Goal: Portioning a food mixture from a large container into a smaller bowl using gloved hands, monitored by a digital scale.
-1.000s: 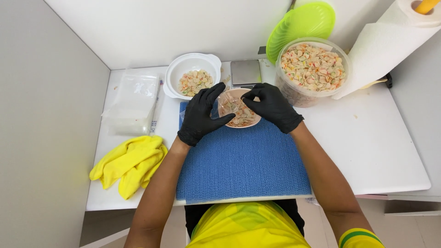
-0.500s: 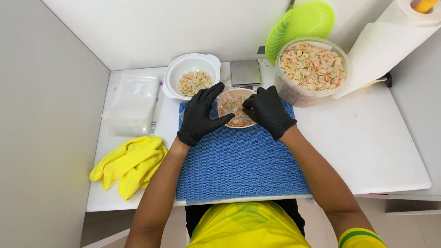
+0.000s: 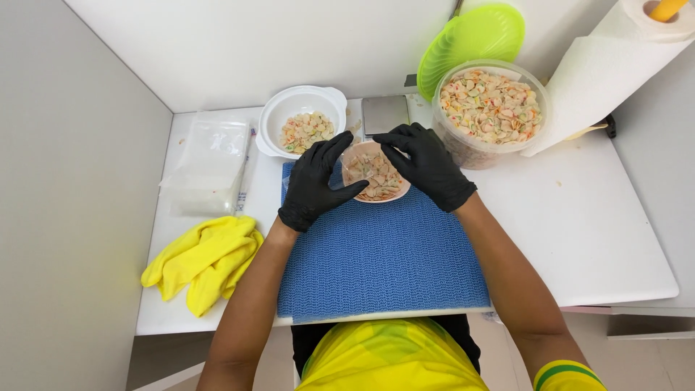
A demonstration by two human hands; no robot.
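A white table (image 3: 594,239) spreads under both black-gloved hands, with a blue textured mat (image 3: 384,268) lying beneath and just toward the person from them. Beyond the right hand (image 3: 428,165), up and to its outer side, stands a large clear tub (image 3: 489,110) filled with pale, multicoloured shell-shaped pieces; a green lid (image 3: 470,38) leans against the wall behind it and a paper towel roll (image 3: 615,65) hangs further to that side. Outward from the left hand (image 3: 316,182) lie yellow rubber gloves (image 3: 205,262), nearer the person, and a clear plastic bag (image 3: 207,168), farther off. Just beyond the left hand's fingertips sits a white bowl (image 3: 301,122) holding some of the same pieces, and a small grey scale (image 3: 384,114) rests beyond the gap between the hands. Between the two hands, at the mat's far edge, sits a small pink bowl (image 3: 376,176) of pieces. The left hand is spread, fingers apart, touching the bowl's near-left rim; the right hand arches over its right rim, fingers curled down, and whether they pinch anything cannot be told.
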